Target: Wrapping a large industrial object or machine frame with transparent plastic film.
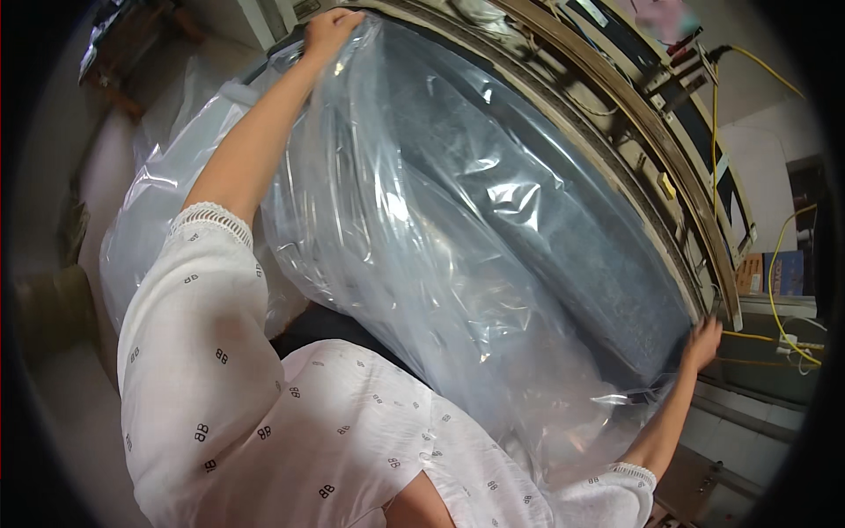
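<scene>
I have the clear plastic sheet filling the middle of the frame, its long run slanting from the upper left toward the lower right, roughly along the frame rail that the lens bends into an arc; the two hands stand wide apart, near opposite ends of that run; I see the left hand at the top of the frame, left of centre, fingers closed on the sheet's upper end, where the folds gather and fan down from the grip; the right hand is at the right side, beside the rail's lower end and close to the sheet's lower-right end; it is blurred and small, so I cannot tell whether it pinches film or only rests there; from a line drawn between the hands, most of the sheet lies below and to the left, bunched toward the white shirt; the upper right part looks flatter over a dark surface; by my judgement the left hand is nearer the gathered folds, the right nearer the thin, loose end
</scene>
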### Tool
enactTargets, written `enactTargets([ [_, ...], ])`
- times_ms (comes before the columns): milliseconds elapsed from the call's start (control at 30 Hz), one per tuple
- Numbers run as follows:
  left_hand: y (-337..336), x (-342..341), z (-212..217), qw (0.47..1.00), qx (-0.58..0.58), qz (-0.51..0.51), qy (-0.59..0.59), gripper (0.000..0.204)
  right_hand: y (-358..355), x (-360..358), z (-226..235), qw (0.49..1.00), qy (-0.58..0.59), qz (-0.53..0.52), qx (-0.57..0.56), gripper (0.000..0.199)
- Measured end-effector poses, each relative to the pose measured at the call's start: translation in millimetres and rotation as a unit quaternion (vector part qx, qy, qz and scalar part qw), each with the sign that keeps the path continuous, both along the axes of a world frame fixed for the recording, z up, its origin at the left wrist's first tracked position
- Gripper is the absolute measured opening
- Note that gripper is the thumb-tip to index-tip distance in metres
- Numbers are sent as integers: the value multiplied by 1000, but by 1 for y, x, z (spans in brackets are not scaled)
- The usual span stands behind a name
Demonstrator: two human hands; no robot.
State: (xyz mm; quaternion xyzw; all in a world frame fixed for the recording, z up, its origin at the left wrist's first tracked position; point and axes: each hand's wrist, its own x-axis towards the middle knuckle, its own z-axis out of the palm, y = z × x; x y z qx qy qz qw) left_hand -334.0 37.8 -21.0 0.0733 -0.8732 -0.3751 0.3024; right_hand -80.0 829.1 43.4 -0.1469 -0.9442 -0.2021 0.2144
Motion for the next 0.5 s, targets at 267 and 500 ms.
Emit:
enactTargets([
  [267, -13, 1, 2, 996, 84, 26, 14, 31, -456, -124, 14, 651, -167, 377, -637, 29],
  [500, -5, -21, -6, 992, 102, -46, 54, 37, -557, -163, 1, 547, -133, 374, -737, 19],
])
